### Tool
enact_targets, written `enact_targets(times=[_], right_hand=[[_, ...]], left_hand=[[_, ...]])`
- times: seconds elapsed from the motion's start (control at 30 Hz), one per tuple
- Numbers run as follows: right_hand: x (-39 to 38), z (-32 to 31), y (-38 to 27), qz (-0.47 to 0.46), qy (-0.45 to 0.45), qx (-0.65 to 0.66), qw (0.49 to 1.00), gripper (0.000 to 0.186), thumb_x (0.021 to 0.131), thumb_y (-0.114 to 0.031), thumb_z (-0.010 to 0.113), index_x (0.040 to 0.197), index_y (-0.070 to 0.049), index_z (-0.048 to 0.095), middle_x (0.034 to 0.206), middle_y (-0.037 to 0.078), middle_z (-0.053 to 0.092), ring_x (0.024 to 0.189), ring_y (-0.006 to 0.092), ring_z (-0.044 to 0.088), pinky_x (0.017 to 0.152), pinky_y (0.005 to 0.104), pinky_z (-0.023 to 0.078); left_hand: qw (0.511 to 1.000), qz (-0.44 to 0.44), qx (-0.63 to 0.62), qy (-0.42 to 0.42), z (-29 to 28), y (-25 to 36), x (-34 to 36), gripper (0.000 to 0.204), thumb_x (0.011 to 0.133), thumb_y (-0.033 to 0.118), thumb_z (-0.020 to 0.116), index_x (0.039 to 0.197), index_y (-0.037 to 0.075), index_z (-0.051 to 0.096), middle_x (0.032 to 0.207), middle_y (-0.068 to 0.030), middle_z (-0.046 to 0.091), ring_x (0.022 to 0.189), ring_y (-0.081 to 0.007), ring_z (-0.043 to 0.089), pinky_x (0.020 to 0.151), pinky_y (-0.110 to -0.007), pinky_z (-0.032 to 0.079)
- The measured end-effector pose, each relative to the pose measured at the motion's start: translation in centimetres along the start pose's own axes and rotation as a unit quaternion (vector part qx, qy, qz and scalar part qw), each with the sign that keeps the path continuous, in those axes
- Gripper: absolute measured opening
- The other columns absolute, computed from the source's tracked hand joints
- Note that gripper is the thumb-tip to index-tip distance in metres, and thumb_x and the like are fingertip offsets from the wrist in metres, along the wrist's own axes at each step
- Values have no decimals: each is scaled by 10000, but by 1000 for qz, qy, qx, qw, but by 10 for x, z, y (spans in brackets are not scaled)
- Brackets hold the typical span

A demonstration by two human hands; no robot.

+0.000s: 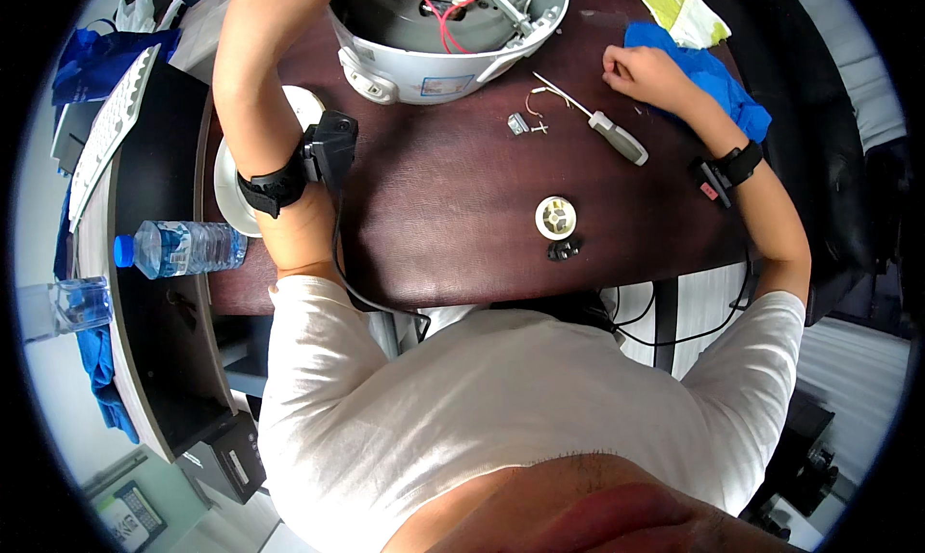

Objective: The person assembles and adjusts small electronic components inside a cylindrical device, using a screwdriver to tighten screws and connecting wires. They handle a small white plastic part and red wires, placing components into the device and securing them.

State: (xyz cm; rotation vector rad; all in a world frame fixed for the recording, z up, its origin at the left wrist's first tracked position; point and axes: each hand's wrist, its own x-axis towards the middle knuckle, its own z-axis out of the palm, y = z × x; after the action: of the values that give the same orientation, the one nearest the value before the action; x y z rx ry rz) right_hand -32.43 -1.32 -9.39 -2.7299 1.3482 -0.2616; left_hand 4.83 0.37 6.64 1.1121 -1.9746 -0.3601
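An opened white rounded appliance housing [414, 66] stands at the far middle of the dark table. Red wires [445, 18] and a grey round metal part show inside it. My left forearm reaches past the left side of this housing, and the hand lies beyond the upper edge. On the right, my right hand [647, 76] rests on the table with curled fingers, nothing visible in them. It lies beside a blue cloth [708, 81]. A grey-handled screwdriver [617, 137] is just nearer than that hand. Left of the screwdriver are a small metal block [518, 123] and a small cross-shaped piece [541, 127].
A round white part [556, 218] and a small black piece [564, 250] lie near the table's front edge. Behind my left forearm is a white round dish-like thing [227, 192]. A water bottle [193, 248] lies at the left. A yellow-and-white cloth [681, 13] lies far right.
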Motion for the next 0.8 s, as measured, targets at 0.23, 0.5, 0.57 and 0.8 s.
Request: enact_targets(times=[0.23,0.5,0.57,0.8], right_hand=[[8,17,10,3,-57,-48,997,232,869,-252,547,785,-36,520,681,199,583,669,392,581,582,488,446],[-1,26,48,63,-109,146,981,214,863,-180,550,736,-13,508,613,133,512,585,265,547,532,379,402],[1,34,65,107,-155,225,956,203,859,-172,552,716,-32,512,578,67,495,510,161,519,457,309,375],[16,12,48,218,-225,357,880,227,909,-233,535,750,-71,534,586,-10,493,435,69,471,380,202,328]], left_hand=[[994,11,85,63,-24,6,-13,238,805,88,533,971,-48,635,863,-143,676,801,-195,641,712,-300,502],[983,-28,-119,136,-78,-15,-61,195,875,95,550,1011,-31,609,840,-61,641,814,-126,605,721,-232,478],[987,-85,-36,130,-85,-33,-80,196,845,105,570,965,-40,627,807,-80,648,792,-140,613,706,-259,485],[961,-255,103,10,-85,-90,-154,321,909,253,578,1133,30,630,1058,-104,660,954,-151,619,867,-234,431]])
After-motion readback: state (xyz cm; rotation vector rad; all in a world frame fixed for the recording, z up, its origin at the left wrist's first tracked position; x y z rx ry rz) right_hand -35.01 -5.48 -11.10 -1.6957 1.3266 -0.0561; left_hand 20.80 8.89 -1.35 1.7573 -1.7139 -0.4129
